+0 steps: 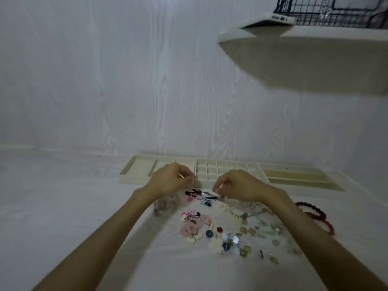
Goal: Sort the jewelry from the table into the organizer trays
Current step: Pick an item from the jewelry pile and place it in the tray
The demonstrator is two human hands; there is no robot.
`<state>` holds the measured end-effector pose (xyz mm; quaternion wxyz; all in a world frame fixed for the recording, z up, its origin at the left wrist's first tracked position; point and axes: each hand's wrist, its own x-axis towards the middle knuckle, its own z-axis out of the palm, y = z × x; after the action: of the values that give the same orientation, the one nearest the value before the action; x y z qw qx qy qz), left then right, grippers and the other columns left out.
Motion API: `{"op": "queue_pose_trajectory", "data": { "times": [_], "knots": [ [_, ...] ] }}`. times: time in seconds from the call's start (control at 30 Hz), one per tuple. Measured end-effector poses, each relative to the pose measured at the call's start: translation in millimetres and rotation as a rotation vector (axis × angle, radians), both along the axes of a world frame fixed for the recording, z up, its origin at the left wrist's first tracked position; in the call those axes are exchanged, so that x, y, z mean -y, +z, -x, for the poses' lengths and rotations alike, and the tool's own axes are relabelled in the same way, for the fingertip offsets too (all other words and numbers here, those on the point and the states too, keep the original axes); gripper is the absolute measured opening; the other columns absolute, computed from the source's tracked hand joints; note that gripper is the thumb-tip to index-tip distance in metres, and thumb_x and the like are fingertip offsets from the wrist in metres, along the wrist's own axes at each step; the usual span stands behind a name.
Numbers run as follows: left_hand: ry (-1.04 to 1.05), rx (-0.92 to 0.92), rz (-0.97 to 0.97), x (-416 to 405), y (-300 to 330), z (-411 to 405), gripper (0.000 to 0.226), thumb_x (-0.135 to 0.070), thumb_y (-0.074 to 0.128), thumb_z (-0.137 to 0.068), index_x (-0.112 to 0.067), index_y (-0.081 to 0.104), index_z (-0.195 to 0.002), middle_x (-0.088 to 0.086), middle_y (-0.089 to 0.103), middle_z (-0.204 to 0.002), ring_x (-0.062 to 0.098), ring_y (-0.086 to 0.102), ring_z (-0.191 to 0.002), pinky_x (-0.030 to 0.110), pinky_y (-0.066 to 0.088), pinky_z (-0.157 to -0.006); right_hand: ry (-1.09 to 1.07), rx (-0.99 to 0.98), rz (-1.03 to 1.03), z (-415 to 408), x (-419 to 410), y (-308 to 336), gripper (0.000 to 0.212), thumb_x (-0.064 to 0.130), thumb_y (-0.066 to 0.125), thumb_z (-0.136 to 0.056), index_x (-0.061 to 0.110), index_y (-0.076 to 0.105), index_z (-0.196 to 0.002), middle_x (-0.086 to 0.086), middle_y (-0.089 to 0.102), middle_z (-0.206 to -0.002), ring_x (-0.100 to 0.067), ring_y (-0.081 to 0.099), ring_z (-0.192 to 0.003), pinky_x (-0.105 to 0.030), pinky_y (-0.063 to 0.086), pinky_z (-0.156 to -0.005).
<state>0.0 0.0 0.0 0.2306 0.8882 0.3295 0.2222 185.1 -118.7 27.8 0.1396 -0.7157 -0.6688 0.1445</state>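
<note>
A scatter of small jewelry point(228, 234) lies on the white table: pink round earrings point(192, 226), a pink flower piece point(194, 195), buttons, green and clear beads. Three cream organizer trays stand along the wall: a wide-slot tray point(138, 171), a small-grid tray point(226, 165) and a long-slot tray point(294, 175). My left hand point(170, 180) hovers over the gap between the first two trays with its fingertips pinched together; what it holds is too small to make out. My right hand point(237, 186) has its fingers curled down at a dark, thin piece point(210, 196) at the pile's far edge.
Dark red beaded bracelets point(315, 213) lie right of my right forearm. A clear beaded bracelet point(165, 204) sits under my left wrist. A white shelf point(304, 59) with a wire basket point(331, 11) juts from the wall at upper right.
</note>
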Motion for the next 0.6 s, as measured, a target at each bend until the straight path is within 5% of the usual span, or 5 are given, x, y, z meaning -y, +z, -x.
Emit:
{"op": "queue_pose_trajectory", "data": {
  "times": [0.23,0.33,0.47,0.6],
  "knots": [
    [0.000,-0.050,-0.035,6,-37,17,0.019,-0.048,0.055,-0.090,-0.038,0.070,-0.098,-0.026,0.065,-0.088,-0.010,0.055,-0.081,0.018,0.043,-0.069,0.083,-0.139,-0.053,24,-2,-37,0.014,0.028,0.067,-0.085,0.028,0.073,-0.098,0.012,0.071,-0.087,0.001,0.065,-0.079,-0.025,0.055,-0.079],
    [0.036,-0.057,-0.100,-2,-47,24,0.020,-0.048,0.054,-0.090,-0.038,0.069,-0.098,-0.025,0.065,-0.086,-0.006,0.056,-0.079,0.020,0.045,-0.069,0.108,-0.197,-0.071,38,-9,-48,0.016,0.034,0.070,-0.082,0.030,0.073,-0.097,0.015,0.068,-0.081,0.005,0.061,-0.071,-0.013,0.047,-0.068],
    [0.042,-0.044,-0.103,-11,-53,33,0.022,-0.047,0.053,-0.091,-0.036,0.070,-0.098,-0.021,0.068,-0.089,-0.002,0.058,-0.082,0.023,0.048,-0.072,0.158,-0.231,-0.043,52,-23,-57,0.026,0.047,0.074,-0.073,0.031,0.072,-0.094,0.012,0.064,-0.076,-0.001,0.054,-0.067,-0.022,0.047,-0.065],
    [0.031,0.005,-0.215,-8,-56,30,0.022,-0.040,0.052,-0.092,-0.032,0.071,-0.100,-0.016,0.069,-0.093,0.004,0.058,-0.085,0.026,0.045,-0.074,0.137,-0.297,-0.111,49,-25,-65,0.016,0.034,0.076,-0.076,0.027,0.076,-0.090,0.010,0.066,-0.073,0.000,0.054,-0.064,-0.015,0.042,-0.059]
  ]
}}
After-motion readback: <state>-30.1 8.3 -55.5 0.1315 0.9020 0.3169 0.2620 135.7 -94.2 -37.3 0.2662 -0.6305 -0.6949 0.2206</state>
